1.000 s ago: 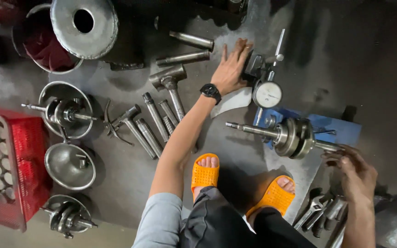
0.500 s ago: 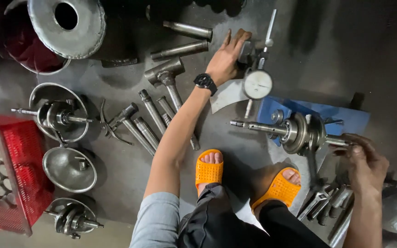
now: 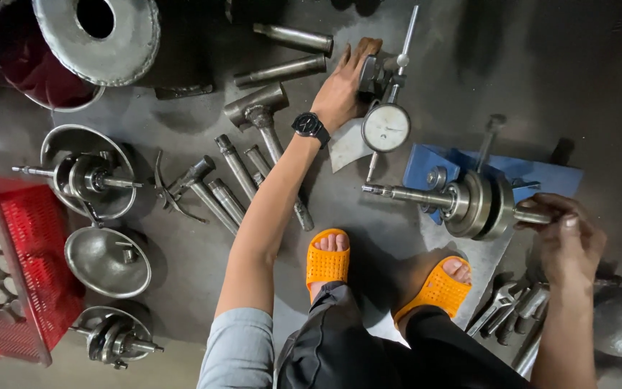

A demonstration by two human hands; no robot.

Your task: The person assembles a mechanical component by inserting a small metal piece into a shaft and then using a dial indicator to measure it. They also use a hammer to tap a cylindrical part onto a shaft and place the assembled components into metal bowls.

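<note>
- The crankshaft (image 3: pixel 469 203) lies level across a blue stand (image 3: pixel 541 176) on the floor, its threaded end pointing toward the person's left; the right hand (image 3: pixel 566 241) is closed around the shaft stub at the other end.
- It looks like solid steel: heavy, rigid and probably slick with oil. The bare shaft ends look like the safest places to hold it, not the thick webs in the middle.
- The dial indicator (image 3: pixel 386 127) stands just beyond the crankshaft on a thin post. The left hand (image 3: pixel 343 86) lies over its base with the fingers closed on the block.
- This gauge is likely delicate, so the base seems the place to move it by, not the dial or the thin post.
- Around them lie a hammer (image 3: pixel 257 115), loose steel shafts (image 3: pixel 228 180), wrenches (image 3: pixel 512 310) by the right forearm, and more crankshafts in metal bowls (image 3: pixel 88 176).
- A red crate (image 3: pixel 26 288) stands at the far left, and orange sandals (image 3: pixel 327 258) show below.
</note>
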